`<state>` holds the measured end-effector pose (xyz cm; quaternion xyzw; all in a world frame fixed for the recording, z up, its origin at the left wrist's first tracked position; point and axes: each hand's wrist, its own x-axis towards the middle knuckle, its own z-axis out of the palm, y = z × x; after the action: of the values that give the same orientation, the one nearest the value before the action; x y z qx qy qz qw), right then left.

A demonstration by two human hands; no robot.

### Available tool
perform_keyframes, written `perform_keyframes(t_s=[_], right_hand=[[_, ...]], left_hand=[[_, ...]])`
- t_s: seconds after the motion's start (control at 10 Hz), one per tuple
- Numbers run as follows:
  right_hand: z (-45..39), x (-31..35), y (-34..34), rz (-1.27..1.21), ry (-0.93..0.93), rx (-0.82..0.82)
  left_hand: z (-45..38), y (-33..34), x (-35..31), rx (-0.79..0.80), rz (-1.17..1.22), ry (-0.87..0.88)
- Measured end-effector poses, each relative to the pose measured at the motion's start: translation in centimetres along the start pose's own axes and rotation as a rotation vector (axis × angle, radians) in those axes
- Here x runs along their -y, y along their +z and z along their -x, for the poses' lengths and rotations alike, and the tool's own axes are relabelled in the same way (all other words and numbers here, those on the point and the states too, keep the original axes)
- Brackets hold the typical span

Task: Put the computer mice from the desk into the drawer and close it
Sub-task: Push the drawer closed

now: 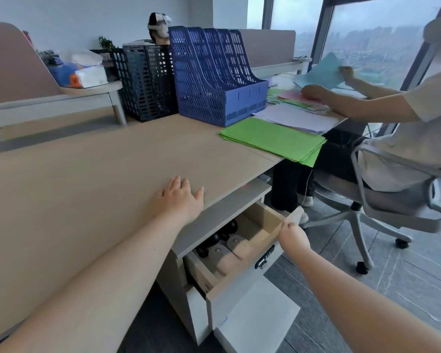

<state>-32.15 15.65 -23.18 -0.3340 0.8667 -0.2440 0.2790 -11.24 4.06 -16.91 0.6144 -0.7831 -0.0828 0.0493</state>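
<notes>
The top drawer under the desk stands partly open. Inside it lie several computer mice: black ones toward the back and two pale beige ones nearer the front. My right hand grips the drawer's front edge at its right corner. My left hand rests flat on the desk top near the front edge, fingers spread, holding nothing. No mouse shows on the desk top.
A blue file rack and dark mesh racks stand at the back of the desk. Green paper stacks lie to the right, where a seated person in a swivel chair sorts sheets. A lower cabinet door hangs open.
</notes>
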Motion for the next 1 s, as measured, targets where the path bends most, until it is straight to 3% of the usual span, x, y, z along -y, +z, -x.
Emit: perform_keyframes(t_s=[0.1, 0.2, 0.4, 0.6, 1.0], right_hand=[[-2.0, -0.2, 2.1, 0.37, -0.163, 0.035], [-3.5, -0.1, 4.0, -0.323, -0.08, -0.111], [-4.1, 0.7, 6.2, -0.097, -0.147, -0.005], [-4.6, 1.9, 6.5, -0.044, -0.136, 0.114], [-5.6, 3.2, 7.1, -0.005, -0.187, 0.079]], left_hand=[[-0.9, -0.3, 0.0, 0.032, -0.025, 0.026], [-1.8, -0.2, 0.1, 0.026, -0.036, 0.037], [-2.8, -0.1, 0.3, 0.022, -0.051, 0.046], [-2.8, 0.0, 0.4, 0.022, -0.024, 0.044], [-2.6, -0.1, 0.3, 0.017, 0.002, 0.037]])
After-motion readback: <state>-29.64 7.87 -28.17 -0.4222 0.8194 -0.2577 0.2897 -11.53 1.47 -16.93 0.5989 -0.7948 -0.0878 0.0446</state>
